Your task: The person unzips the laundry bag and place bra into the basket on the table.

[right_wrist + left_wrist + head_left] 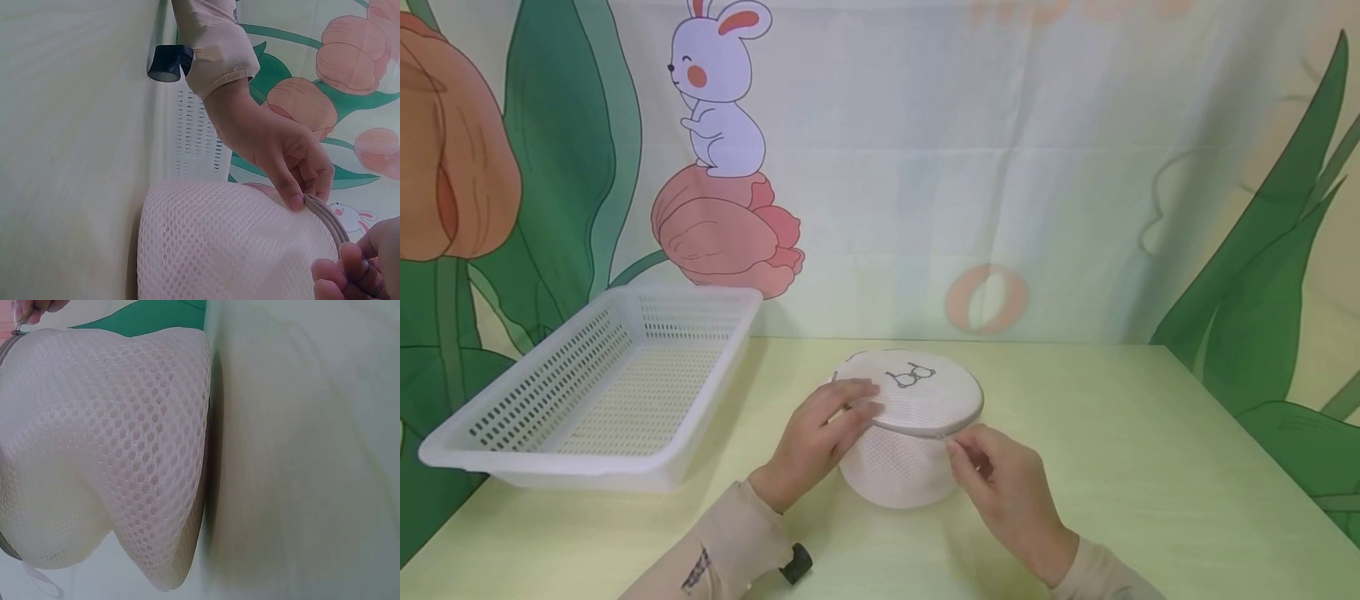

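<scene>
Head view: one white mesh bag (898, 479), round and lidded, stands upright on the pale table (1150, 467). It serves as the landmark for all positions below. A dark line drawing (912, 377) marks its lid, and a grey zip (329, 219) follows the lid's edge.

My left hand (812, 433) is at the bag's left side. My fingers lie over the lid's edge there; the right wrist view shows my thumb against the bag's side just below the zip, so the grip is narrow, a pinch on the bag. My right hand (1011, 492) is at the bag's front right, thumb and fingertips drawn together. The left wrist view shows those fingertips holding a small zip pull (19, 324) at the bag's edge. I cannot tell how much of the zip is fastened.

Also noted in the left wrist view: a thin white loop (39, 574) hanging from the bag's edge, at the side away from the pull.

A white plastic basket (625, 467) with slotted walls sits to the left of the bag, apart from it. A printed curtain (880, 167) hangs behind the bag, with a rabbit (722, 92) pictured to the bag's back left. A black device (797, 564) is at my left sleeve (737, 533), nearer me than the bag.
</scene>
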Action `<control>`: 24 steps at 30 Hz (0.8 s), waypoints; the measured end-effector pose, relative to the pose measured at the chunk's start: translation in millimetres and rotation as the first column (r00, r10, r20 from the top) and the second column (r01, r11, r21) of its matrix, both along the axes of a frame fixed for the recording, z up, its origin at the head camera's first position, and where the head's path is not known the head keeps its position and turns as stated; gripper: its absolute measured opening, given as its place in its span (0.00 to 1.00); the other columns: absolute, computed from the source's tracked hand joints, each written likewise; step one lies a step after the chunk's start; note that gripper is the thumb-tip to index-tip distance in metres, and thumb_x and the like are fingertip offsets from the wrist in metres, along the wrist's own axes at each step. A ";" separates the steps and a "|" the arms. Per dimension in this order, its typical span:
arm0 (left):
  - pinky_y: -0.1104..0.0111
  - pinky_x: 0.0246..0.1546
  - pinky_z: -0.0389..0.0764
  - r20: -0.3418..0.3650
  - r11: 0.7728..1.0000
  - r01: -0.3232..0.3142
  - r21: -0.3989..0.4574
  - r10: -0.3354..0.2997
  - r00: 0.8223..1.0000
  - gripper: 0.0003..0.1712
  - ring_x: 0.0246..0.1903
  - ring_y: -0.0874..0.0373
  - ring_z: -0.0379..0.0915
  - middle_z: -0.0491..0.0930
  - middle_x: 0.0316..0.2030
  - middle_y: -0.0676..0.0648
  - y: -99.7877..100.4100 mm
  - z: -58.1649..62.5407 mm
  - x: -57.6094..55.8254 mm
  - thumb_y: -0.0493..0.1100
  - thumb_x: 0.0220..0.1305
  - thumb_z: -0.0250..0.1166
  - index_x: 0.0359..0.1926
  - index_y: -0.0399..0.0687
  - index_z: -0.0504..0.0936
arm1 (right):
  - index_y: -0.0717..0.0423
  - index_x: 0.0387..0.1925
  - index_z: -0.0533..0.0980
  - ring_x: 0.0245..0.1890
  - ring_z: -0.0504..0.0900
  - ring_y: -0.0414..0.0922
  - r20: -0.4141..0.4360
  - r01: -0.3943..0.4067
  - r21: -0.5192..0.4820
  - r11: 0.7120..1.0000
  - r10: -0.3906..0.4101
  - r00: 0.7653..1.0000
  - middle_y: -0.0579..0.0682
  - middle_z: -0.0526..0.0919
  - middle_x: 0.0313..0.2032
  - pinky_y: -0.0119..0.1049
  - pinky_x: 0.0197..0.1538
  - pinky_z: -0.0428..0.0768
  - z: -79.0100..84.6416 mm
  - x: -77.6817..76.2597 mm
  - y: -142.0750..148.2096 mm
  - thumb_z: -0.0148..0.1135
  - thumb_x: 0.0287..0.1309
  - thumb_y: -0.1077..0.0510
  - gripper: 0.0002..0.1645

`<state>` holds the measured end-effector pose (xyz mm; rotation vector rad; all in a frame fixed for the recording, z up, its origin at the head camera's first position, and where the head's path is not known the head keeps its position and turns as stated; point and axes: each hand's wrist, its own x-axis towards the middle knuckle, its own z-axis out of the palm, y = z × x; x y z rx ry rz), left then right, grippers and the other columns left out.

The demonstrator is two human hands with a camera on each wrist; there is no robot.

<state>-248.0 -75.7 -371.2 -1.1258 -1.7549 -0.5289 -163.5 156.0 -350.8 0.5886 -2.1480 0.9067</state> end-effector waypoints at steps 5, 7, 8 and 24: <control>0.62 0.53 0.80 -0.010 1.000 0.008 0.009 -0.008 1.000 0.12 0.49 0.50 0.79 0.83 0.47 0.44 -1.4 -0.8 -2.0 0.45 0.72 0.52 0.42 0.46 0.80 | 0.51 0.25 0.77 0.21 0.69 0.25 -0.002 0.011 0.006 1.000 -0.011 1.000 0.37 0.77 0.19 0.17 0.23 0.71 0.4 -0.2 -0.1 0.66 0.49 0.70 0.10; 0.62 0.54 0.79 -0.009 1.000 0.008 0.008 -0.008 1.000 0.12 0.49 0.50 0.79 0.83 0.47 0.44 -1.9 -1.0 -2.6 0.46 0.72 0.53 0.42 0.46 0.80 | 0.51 0.25 0.77 0.21 0.69 0.25 -0.002 0.006 0.005 1.000 -0.006 1.000 0.38 0.78 0.19 0.17 0.23 0.71 0.4 -0.3 -0.2 0.66 0.49 0.70 0.10; 0.61 0.54 0.79 -0.007 1.000 0.008 0.008 -0.008 1.000 0.12 0.49 0.50 0.78 0.83 0.47 0.44 -2.1 -1.1 -2.7 0.46 0.72 0.53 0.42 0.46 0.80 | 0.51 0.25 0.77 0.21 0.69 0.25 -0.002 0.005 0.005 1.000 -0.005 1.000 0.38 0.78 0.19 0.17 0.23 0.71 0.4 -0.4 -0.2 0.66 0.50 0.70 0.10; 0.61 0.57 0.77 0.031 1.000 -0.010 0.019 0.010 0.999 0.13 0.50 0.48 0.77 0.82 0.48 0.44 -5.9 -2.3 -4.0 0.46 0.73 0.50 0.42 0.45 0.79 | 0.52 0.26 0.77 0.21 0.68 0.25 0.003 0.019 0.005 1.000 -0.019 1.000 0.38 0.77 0.19 0.17 0.22 0.70 0.5 -1.3 1.2 0.66 0.50 0.69 0.10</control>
